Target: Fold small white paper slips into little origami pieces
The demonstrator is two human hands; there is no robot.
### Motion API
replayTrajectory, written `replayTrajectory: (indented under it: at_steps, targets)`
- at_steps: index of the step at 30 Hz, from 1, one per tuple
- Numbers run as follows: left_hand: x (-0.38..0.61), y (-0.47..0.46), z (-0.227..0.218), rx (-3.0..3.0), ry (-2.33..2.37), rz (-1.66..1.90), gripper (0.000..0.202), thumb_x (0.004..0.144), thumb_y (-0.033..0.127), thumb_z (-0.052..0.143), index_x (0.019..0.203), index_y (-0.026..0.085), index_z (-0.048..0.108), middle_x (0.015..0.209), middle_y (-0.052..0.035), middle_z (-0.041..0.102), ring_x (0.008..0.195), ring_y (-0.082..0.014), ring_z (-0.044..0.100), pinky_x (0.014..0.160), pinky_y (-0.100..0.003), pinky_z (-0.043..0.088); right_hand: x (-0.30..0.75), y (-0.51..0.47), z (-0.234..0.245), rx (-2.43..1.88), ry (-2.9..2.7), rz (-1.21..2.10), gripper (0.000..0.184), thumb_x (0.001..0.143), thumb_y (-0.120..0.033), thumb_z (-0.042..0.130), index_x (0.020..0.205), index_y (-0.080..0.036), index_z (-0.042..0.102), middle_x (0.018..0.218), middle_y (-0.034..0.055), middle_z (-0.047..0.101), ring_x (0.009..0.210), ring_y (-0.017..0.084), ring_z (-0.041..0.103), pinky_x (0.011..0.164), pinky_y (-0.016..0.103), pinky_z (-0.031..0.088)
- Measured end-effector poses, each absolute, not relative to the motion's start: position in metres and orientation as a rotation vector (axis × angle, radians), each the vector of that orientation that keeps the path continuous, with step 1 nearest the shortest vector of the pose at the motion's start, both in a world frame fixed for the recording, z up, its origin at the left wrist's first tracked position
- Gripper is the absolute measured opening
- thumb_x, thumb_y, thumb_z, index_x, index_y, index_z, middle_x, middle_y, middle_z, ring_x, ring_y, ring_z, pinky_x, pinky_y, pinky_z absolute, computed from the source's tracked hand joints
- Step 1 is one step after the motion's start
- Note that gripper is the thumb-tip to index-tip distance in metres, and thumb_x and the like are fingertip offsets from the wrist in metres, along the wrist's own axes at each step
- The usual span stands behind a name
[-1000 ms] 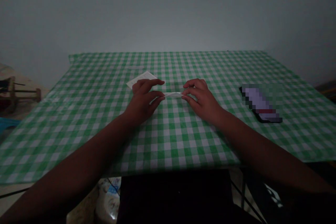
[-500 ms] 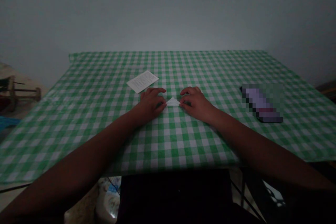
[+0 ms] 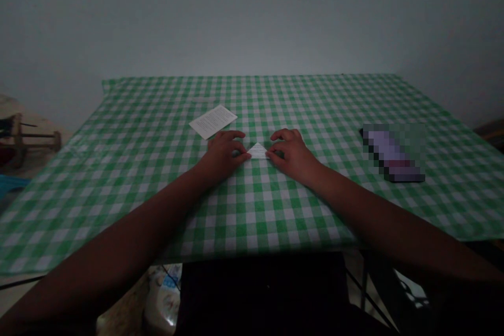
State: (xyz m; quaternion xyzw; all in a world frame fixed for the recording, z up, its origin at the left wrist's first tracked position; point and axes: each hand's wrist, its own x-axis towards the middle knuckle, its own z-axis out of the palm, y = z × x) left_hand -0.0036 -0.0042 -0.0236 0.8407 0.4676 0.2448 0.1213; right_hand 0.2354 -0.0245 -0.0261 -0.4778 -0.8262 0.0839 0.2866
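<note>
The left hand (image 3: 223,155) lies low on the cloth, half curled, its fingertips (image 3: 246,156) at the left corner of a small folded paper triangle (image 3: 258,151); the right hand (image 3: 292,155) mirrors it, half curled, with its fingertips (image 3: 270,154) at the right corner; neither hand is fully open; whether the paper is pinched or merely pressed down cannot be told from this view, since the fingers hide its ends.

The triangle lies between the hands, flat on the worktop (image 3: 98,136), its apex pointing away from the person; the worktop is covered in green-and-white gingham.

A printed white card (image 3: 213,122) lies beyond the left hand, near but not touching it; a dark flat object (image 3: 394,156), pixelated beyond identification, lies well to the right.

Risk: uneven pressure from either hand may cause the paper to slide or its folds to spring apart; a lapse in contact at one corner would have the same effect; dim light and the patterned cloth may make a small misalignment of the edges hard to detect.
</note>
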Motion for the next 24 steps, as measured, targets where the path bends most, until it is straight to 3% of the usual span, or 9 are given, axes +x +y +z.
replayTrajectory:
  at_steps: [13,19,24]
  targets:
    - [-0.009,-0.002,-0.021,2.434,1.352,0.642,0.016,0.091,0.032,0.064,0.088,0.023,0.077,0.14,-0.0071,0.061,0.13,-0.0305,0.052,0.111,-0.061,0.038,0.235,-0.023,-0.032,-1.311,-2.171,0.245,0.016,0.092,-0.026,0.064,0.096,-0.025,0.08,0.12,0.0122,0.061,0.114,0.032,0.053,0.095,0.055,0.047]
    - [-0.007,-0.003,-0.022,2.453,1.367,0.769,0.009,0.083,0.031,0.072,0.08,0.024,0.077,0.131,-0.0069,0.067,0.125,-0.0301,0.057,0.11,-0.057,0.041,0.234,-0.022,-0.036,-1.319,-2.155,0.246,0.019,0.094,-0.026,0.061,0.097,-0.025,0.08,0.12,0.0125,0.063,0.114,0.032,0.053,0.094,0.056,0.048]
    - [-0.006,-0.003,-0.021,2.476,1.362,0.802,0.006,0.08,0.028,0.078,0.08,0.023,0.076,0.127,-0.0089,0.067,0.121,-0.0289,0.059,0.109,-0.055,0.042,0.232,-0.022,-0.035,-1.347,-2.166,0.222,0.025,0.092,-0.025,0.063,0.113,-0.023,0.076,0.121,0.0141,0.063,0.112,0.032,0.054,0.093,0.055,0.048]
